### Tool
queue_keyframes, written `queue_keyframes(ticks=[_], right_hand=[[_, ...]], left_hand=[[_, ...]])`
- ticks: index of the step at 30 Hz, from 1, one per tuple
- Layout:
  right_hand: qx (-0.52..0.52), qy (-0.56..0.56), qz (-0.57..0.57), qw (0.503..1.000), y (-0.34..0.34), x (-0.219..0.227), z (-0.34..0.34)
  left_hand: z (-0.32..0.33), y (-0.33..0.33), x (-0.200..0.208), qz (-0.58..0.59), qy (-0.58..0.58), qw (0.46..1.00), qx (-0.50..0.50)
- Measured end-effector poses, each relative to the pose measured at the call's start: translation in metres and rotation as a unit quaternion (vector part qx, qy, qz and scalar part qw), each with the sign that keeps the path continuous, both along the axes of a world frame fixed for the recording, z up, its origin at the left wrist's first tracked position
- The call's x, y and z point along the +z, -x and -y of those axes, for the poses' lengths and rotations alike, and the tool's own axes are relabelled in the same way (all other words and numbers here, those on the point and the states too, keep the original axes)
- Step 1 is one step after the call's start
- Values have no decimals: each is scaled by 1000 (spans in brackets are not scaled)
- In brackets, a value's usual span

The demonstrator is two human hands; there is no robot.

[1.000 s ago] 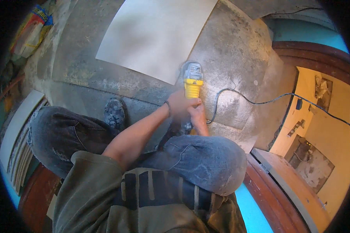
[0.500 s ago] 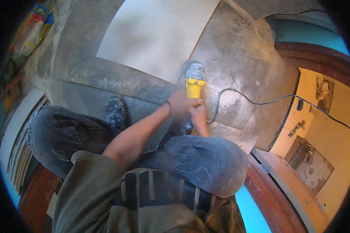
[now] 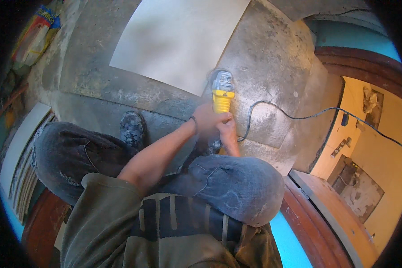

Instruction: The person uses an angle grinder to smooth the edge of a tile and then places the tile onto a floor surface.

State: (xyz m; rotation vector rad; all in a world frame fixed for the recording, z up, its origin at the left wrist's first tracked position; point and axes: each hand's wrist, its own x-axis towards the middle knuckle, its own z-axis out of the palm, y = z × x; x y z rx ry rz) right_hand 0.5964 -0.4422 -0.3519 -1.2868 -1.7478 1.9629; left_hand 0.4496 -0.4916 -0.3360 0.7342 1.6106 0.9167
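Note:
A yellow and grey angle grinder (image 3: 222,99) points away from me, its head at the near right corner of a large pale tile (image 3: 176,42) lying on the floor. My left hand (image 3: 208,119) wraps round the front of the grinder's body. Just behind it, my right hand (image 3: 228,134) closes round the rear of the tool. The disc is mostly hidden by the grinder's head, and whether it touches the tile I cannot tell. Dust hazes the air around it.
A dark power cord (image 3: 295,118) curves from the grinder to the right. Several stacked tiles (image 3: 24,147) lean at the left. A printed sack (image 3: 36,38) lies at the far left. At the right are a wooden door frame (image 3: 317,219) and a lit room with a spirit level (image 3: 341,147).
The grinder and both hands stay almost in place. The tile appears shifted very slightly left in the view.

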Motion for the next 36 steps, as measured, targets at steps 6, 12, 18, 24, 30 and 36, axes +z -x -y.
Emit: queue_keyframes(ticks=[6, 12, 18, 24, 30, 36], right_hand=[[57, -5, 52, 997, 3, 7, -8], [1, -5, 81, 997, 4, 16, 3], [-22, 9, 0, 1000, -4, -7, 7], [3, 3, 32, 999, 1, 3, 9], [-38, 8, -6, 999, -3, -1, 9], [-19, 8, 24, 1000, -12, -10, 2]], left_hand=[[1, -5, -17, 34, -19, 999, 20], [5, -8, -12, -5, 27, 999, 18], [5, -11, -23, 27, -26, 999, 19], [9, -6, -15, 8, -1, 1000, 23], [12, 0, -1, -148, -128, 978, -75], [2, 2, -3, -41, -71, 994, -76]])
